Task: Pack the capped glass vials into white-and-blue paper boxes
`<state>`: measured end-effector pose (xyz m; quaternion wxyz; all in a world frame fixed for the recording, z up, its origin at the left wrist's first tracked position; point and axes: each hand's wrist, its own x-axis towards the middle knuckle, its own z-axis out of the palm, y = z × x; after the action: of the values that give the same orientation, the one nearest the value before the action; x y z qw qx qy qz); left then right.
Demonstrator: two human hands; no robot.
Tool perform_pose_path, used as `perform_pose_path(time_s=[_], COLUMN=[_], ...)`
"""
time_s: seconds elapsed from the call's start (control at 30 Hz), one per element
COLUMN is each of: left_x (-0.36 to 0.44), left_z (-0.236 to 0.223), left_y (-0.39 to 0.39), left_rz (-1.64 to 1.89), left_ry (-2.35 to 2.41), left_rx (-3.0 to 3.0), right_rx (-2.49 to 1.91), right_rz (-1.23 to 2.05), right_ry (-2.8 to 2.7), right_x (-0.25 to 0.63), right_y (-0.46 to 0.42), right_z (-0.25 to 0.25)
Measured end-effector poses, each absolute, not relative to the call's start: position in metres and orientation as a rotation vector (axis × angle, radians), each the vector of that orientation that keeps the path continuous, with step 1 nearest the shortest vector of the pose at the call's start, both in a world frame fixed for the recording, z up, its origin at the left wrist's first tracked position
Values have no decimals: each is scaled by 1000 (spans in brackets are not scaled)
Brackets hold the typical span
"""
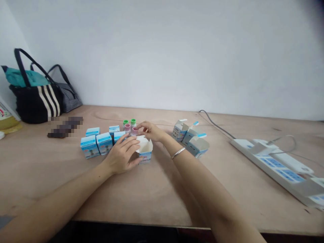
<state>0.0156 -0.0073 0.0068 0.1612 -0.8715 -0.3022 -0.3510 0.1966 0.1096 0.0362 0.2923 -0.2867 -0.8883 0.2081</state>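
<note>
Head view, from the near edge of the wooden table (152, 199) outward: the left hand (124, 153) is half curled around the left side of an open carton (145, 156), fingers over a raised flap and thumb on the near face, so it has hold of it; the blue line of print on that face is too small to read. At right, a white power strip (265, 163) with blue socket panels runs along the table, a plug and cables crowding it. Left of the left hand stand five closed white-and-blue cartons (89, 147), with blue bands, tiny lettering and a small picture, brand illegible; the hand partly covers one. Three open cartons (197, 147) sit right of the right forearm, which wears a silver bangle (178, 153). The right hand (149, 131) is bent, fingertips at a pink-capped bottle (134, 131) just behind the open carton; whether they grip it, I cannot tell. Beside it stand another pink-capped bottle and two green-capped ones (133, 121). Farther left lie a pixelated dark object (65, 127), a yellow-filled bottle (7, 125) whose red-marked label is cut off, and a black bag (37, 103) with pale stripes.
</note>
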Motion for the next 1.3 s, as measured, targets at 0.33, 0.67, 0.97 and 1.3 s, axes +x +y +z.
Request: perform_pose_path(time_s=[0.33, 0.67, 0.97, 1.3], left_x=[18, 18, 18, 16], left_z=[8, 6, 3, 4], left_y=[-7, -6, -3, -2], left_rz=[-1018, -1097, -1089, -960], left_ry=[-869, -884, -851, -823], left_rx=[-2504, -2518, -2521, -2524], right_rx=[-784, -501, -723, -1524], right_rz=[224, 161, 81, -254], right_ry=[-1752, -2143, -2325, -2195], right_x=[222, 233, 229, 267], right_y=[62, -2, 2, 32], right_z=[70, 61, 45, 43])
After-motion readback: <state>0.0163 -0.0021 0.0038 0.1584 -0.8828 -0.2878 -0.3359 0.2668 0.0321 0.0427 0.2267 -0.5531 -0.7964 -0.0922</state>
